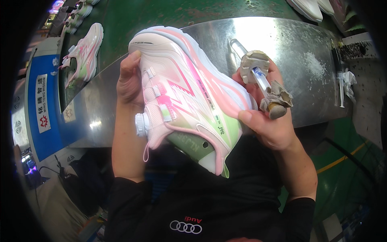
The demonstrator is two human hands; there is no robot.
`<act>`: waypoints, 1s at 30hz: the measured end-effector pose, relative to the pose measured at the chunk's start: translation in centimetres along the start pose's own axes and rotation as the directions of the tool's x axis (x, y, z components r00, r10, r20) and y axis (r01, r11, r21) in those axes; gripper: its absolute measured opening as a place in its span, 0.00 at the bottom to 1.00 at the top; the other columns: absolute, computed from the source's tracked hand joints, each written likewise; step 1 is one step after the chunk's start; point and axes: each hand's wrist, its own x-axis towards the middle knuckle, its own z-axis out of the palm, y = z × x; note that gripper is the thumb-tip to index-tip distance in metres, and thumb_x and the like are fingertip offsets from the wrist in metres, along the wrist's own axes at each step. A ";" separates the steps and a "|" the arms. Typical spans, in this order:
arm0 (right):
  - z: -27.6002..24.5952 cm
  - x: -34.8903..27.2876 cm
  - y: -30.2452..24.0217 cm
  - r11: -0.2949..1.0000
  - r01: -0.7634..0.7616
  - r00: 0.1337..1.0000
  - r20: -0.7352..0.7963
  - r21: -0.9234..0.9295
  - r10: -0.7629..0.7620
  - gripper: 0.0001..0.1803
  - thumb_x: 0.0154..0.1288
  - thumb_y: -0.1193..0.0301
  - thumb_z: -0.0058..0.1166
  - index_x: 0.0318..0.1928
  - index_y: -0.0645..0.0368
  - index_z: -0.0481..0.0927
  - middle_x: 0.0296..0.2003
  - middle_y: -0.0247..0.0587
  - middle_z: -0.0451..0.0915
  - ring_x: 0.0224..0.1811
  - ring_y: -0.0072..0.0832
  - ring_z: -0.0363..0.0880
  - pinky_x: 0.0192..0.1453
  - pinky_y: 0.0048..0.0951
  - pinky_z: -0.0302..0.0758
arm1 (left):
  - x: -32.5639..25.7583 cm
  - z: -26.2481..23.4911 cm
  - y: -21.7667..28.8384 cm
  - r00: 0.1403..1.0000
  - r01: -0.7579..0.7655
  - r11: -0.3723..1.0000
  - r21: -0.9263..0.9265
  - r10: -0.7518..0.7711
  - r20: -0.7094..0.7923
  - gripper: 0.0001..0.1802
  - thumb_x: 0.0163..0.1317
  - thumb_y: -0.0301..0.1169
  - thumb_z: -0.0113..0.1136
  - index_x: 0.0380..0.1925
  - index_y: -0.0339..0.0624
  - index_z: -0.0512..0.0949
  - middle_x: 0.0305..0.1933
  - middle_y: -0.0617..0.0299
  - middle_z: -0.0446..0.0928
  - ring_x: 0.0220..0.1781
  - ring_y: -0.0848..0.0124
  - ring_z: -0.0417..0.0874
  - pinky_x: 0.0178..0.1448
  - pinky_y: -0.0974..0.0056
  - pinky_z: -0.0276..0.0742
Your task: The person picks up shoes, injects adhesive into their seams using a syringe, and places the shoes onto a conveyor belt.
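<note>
A pink and white sneaker (181,88) with a pale green heel is tilted in front of me, held above a metal table. A green shoe last (191,147) fills its opening. At the toe end, my left hand (130,82) is closed on the shoe's upper, beside the white dial (142,124) on the tongue. My right hand (272,127) grips the heel end, its thumb on the sole edge. That same hand also holds a syringe (261,80), clear-barrelled, with crusted, dirty wrapping around its flange and plunger end. Some right fingers are hidden behind the shoe and syringe.
The curved metal table (290,44) lies under my hands, with whitish residue on its right side. Another sneaker (85,54) lies on the green surface at left, near a blue panel (38,97). More pale shoes (306,9) sit at the upper right. A second syringe (342,90) hangs at right.
</note>
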 end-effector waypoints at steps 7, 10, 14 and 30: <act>-3.1 -1.1 -4.2 0.974 0.205 0.971 -0.108 -0.096 -0.215 0.44 0.40 0.65 0.57 0.61 0.60 0.55 0.53 0.43 0.62 0.58 0.37 0.63 0.58 0.31 0.60 | 0.2 -0.4 0.1 0.998 0.032 0.999 -0.026 -0.031 0.048 0.23 0.60 0.36 0.51 0.51 0.29 0.68 0.49 0.47 0.75 0.50 0.60 0.78 0.55 0.56 0.75; -5.5 -3.9 -6.2 0.937 0.244 0.958 -0.091 -0.249 -0.273 0.48 0.39 0.61 0.60 0.62 0.60 0.53 0.52 0.43 0.62 0.54 0.35 0.63 0.55 0.30 0.59 | -0.1 -0.8 0.5 0.999 -0.020 0.998 0.063 0.017 0.035 0.22 0.61 0.35 0.49 0.50 0.29 0.68 0.49 0.48 0.75 0.50 0.61 0.78 0.56 0.57 0.74; -6.9 -7.9 -6.4 0.888 0.189 0.952 -0.144 -0.420 -0.270 0.66 0.25 0.43 0.72 0.63 0.57 0.50 0.50 0.43 0.63 0.47 0.31 0.64 0.46 0.28 0.63 | 0.1 0.5 -0.7 0.984 -0.057 0.993 0.107 0.073 -0.160 0.22 0.65 0.37 0.46 0.51 0.29 0.67 0.50 0.47 0.74 0.50 0.61 0.78 0.57 0.57 0.73; -7.6 -9.3 -6.7 0.845 -0.060 0.899 -0.396 -0.531 -0.185 0.64 0.30 0.41 0.71 0.63 0.62 0.52 0.44 0.34 0.69 0.36 0.14 0.66 0.39 0.13 0.65 | 0.3 0.3 0.0 0.980 -0.049 0.974 0.222 0.089 -0.178 0.23 0.64 0.38 0.48 0.50 0.28 0.68 0.47 0.48 0.76 0.47 0.63 0.79 0.54 0.61 0.74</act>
